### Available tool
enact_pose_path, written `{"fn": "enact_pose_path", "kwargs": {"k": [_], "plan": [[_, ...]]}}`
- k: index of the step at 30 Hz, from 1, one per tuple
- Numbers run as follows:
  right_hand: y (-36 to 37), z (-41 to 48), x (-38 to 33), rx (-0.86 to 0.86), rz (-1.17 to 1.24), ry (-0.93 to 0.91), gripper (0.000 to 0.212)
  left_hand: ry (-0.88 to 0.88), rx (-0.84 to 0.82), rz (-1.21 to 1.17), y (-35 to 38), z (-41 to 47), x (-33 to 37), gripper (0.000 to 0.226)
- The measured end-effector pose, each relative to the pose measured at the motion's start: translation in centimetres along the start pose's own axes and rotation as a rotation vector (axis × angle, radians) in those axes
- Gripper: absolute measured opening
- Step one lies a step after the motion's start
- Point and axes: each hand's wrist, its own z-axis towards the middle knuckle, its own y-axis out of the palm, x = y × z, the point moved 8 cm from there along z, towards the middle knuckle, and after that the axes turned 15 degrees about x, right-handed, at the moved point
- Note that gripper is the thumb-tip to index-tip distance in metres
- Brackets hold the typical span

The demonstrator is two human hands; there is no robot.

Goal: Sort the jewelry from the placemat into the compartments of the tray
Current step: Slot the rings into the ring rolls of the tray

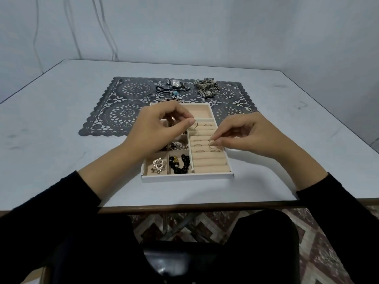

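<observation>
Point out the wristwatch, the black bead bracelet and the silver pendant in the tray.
wristwatch (175, 83), head view, on its square face.
black bead bracelet (186, 160), head view, on beads at its right side.
silver pendant (158, 163), head view, on its middle.

Table (61, 124): white top, marked with dark scuffs at left and right; near edge trimmed in brown. Wall (225, 27): pale, plain, set behind table and at right. Cables (74, 27): thin, hung down wall at upper left, several side by side. Floor (322, 253): patterned in brown and cream chevrons, seen below near edge. Metal frame (185, 224): crossed bars glimpsed under table. Dark glossy object (164, 265) at bottom centre: not identified.
</observation>
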Motion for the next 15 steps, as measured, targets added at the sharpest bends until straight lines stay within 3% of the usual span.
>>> {"fn": "enact_pose_path", "kwargs": {"k": [15], "plan": [[1.8, -0.7, -2.0, -0.279, -0.336, -0.138, 0.014, 0.059, 0.020, 0.051, -0.1, -0.2, 0.6, 0.008]]}}
